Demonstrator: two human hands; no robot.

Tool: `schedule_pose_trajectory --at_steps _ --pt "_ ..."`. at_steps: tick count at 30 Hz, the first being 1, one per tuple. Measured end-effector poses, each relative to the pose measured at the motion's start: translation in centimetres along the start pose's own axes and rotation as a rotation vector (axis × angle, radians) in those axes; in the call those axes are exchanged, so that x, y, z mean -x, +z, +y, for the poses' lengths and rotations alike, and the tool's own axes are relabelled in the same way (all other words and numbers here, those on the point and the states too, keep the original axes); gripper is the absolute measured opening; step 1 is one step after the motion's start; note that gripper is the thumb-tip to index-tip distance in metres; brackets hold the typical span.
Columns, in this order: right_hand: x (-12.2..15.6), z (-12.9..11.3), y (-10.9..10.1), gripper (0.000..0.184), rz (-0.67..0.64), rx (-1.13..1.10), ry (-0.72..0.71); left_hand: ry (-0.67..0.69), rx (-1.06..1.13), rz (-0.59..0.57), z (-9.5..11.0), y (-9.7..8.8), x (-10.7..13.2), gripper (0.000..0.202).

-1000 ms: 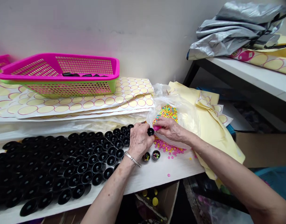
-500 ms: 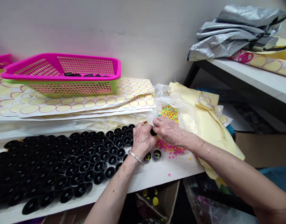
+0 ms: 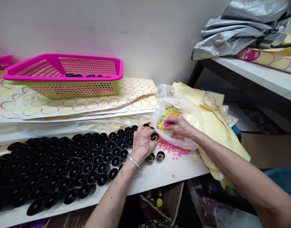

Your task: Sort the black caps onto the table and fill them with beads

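My left hand [image 3: 143, 143] grips a small black cup [image 3: 154, 136] with a few coloured beads inside. Between the fingers of my right hand [image 3: 180, 125] is a small bright pink piece [image 3: 167, 124], perhaps a scoop; its shape is mostly hidden. That hand is in the mouth of a clear plastic bag [image 3: 191, 118], at a heap of multicoloured beads [image 3: 172, 110]. Loose pink and yellow beads [image 3: 176, 148] lie in front of the bag. Two black cups with beads in them, one of them the right-hand cup [image 3: 160, 155], stand just below my left hand.
Rows of black cups [image 3: 87, 168] cover the left of the white table [image 3: 145, 180]. Behind them, a pink and green basket [image 3: 64, 79] sits on sticker sheets [image 3: 136, 103]. Yellow paper [image 3: 219, 142] lies at right, below a white shelf [image 3: 259, 76] bearing silver plastic [image 3: 236, 34].
My right hand has moved away from my left, up and right into the bag, and the pink piece now shows. The cup in my left hand now shows its opening with beads.
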State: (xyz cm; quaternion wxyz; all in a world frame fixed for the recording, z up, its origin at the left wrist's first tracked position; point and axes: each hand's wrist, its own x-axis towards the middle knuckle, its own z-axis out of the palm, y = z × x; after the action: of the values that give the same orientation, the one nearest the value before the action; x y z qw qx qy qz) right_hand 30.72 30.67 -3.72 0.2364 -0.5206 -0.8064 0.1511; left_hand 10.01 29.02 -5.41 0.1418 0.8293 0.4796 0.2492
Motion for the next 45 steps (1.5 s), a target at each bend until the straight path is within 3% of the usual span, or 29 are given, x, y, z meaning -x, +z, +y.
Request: schedule_pose_trajectory --at_steps 4,11,15,18,24,29,33,38,45 --pt "0.1 0.8 0.0 0.013 0.016 0.117 0.100 -0.036 -0.080 -0.063 -0.1 -0.1 0.2 0.019" --pt "0.3 0.4 -0.1 0.014 -0.090 0.314 0.232 -0.017 -0.196 -0.082 0.3 0.1 0.2 0.015" --pt "-0.3 0.7 0.2 0.016 -0.095 0.337 0.288 -0.001 -0.136 -0.030 -0.2 -0.3 -0.2 0.025" --pt "-1.0 1.1 0.9 0.015 -0.072 0.280 0.301 -0.037 -0.151 0.035 -0.8 -0.6 -1.0 0.020" --pt "-1.7 2.6 2.0 0.007 -0.020 -0.019 0.253 -0.035 -0.305 -0.090 -0.9 -0.3 -3.0 0.040" --pt "-0.7 3.2 1.2 0.017 0.069 -0.294 0.219 -0.034 -0.325 -0.130 -0.9 0.4 -4.2 0.033" --pt "-0.3 2.7 0.7 0.026 0.132 -0.384 0.190 -0.001 -0.335 -0.097 -1.0 0.2 -4.3 0.025" --pt "-0.6 0.8 0.7 0.017 0.094 -0.314 0.098 0.062 -0.281 -0.038 -1.1 -0.6 -3.7 0.024" --pt "-1.4 -3.0 0.8 0.015 -0.050 0.046 -0.129 0.117 -0.276 -0.033 -1.1 -1.1 -3.5 0.019"
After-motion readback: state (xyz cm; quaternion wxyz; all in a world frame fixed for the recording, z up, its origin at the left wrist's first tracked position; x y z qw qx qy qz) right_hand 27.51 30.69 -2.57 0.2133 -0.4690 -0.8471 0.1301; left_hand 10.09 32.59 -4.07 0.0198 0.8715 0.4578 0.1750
